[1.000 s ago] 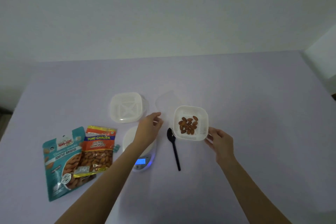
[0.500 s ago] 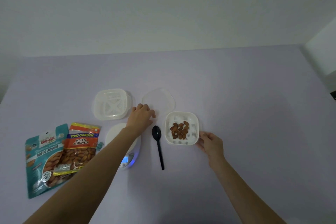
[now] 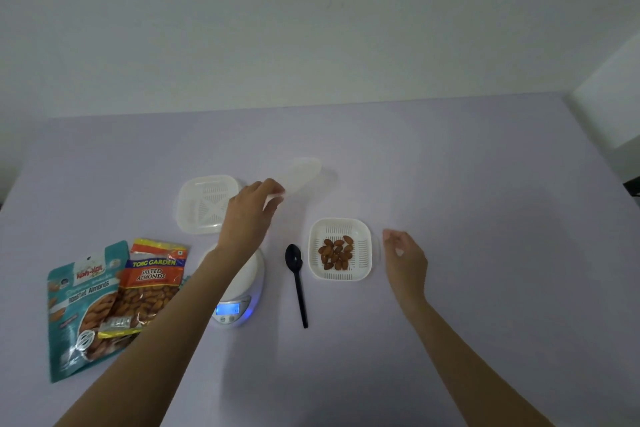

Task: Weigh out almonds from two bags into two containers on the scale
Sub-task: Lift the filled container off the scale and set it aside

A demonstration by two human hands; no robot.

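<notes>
A white square container holding several almonds sits on the table right of centre. My right hand hovers just right of it, fingers apart, holding nothing. My left hand is shut on the near edge of a clear lid, which is tilted up off the table. A second white container with no almonds in it lies behind the left hand. The white scale, its display lit blue, is partly under my left forearm. Two almond bags, a teal one and an orange one, lie at the left.
A black plastic spoon lies between the scale and the filled container, bowl pointing away. The table is pale lilac, with a white wall behind and a white block at the far right edge.
My right hand has let go of the filled container, which now rests on the table. My left hand reached to the clear lid, gripped it and tilted it up.
</notes>
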